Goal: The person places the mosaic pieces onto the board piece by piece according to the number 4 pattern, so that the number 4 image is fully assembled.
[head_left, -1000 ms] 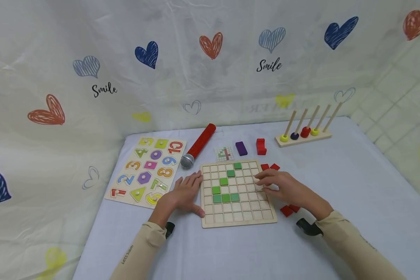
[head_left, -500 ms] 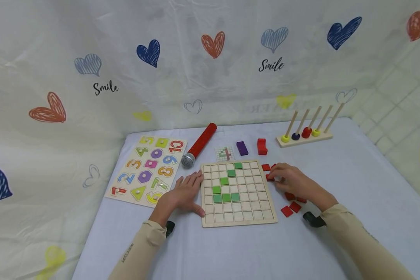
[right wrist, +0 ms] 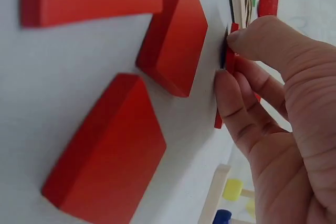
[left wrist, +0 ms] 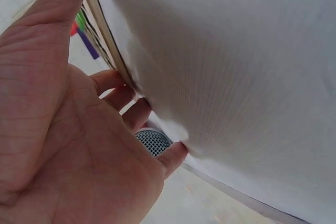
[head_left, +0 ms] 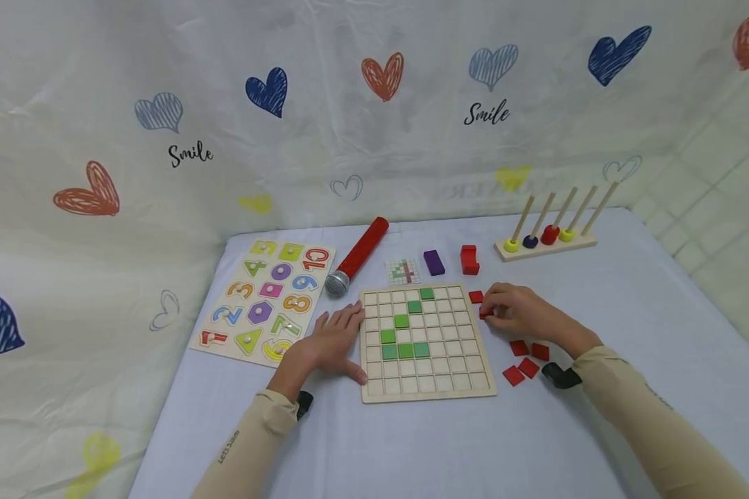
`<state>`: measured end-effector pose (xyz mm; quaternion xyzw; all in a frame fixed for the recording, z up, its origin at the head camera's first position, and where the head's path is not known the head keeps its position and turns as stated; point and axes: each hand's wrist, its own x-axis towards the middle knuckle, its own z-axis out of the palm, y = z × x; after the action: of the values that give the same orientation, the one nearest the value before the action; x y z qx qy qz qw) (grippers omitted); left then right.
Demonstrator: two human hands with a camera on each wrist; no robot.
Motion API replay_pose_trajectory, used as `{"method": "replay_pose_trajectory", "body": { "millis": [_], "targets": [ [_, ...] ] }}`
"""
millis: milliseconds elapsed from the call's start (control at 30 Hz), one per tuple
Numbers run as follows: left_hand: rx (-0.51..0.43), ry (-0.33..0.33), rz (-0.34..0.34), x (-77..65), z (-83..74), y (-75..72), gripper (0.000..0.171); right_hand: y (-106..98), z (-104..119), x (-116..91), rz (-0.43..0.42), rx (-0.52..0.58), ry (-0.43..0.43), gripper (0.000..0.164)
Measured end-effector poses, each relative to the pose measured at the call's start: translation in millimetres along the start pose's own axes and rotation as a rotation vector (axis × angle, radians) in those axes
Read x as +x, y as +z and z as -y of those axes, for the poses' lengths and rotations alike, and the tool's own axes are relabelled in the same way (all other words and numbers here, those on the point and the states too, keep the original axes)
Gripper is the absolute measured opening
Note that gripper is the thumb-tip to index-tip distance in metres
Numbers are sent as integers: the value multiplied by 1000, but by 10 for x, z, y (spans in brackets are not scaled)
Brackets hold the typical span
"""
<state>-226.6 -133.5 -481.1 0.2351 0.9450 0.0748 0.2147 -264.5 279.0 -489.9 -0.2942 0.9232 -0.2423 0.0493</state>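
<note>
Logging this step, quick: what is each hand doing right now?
Left hand: open, fingers flat against the grid board edge.
Right hand: pinching a red tile beside the board.

The grid board [head_left: 427, 343] at frame centre is pale bare wood — matt, with scored lines. The red tiles [head_left: 524, 360] lower right look painted wood, smooth and satin. The table [head_left: 630, 312] wears matt lilac cloth; the microphone head [head_left: 336, 284] is metal mesh.
</note>
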Motion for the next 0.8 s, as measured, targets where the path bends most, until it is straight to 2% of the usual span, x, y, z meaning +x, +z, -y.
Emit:
{"method": "replay_pose_trajectory", "body": {
  "millis": [233,567,800],
  "targets": [
    [5,4,-1,-10,-20,-10,127,-25,43,31,-55,19,-52,19],
    [3,3,-2,-3,-18,4,128,-27,136,122,-60,37,-133,19],
    [0,-1,-9,-6,-16,6,129,-3,214,246,-19,54,-108,17]
  ]
}}
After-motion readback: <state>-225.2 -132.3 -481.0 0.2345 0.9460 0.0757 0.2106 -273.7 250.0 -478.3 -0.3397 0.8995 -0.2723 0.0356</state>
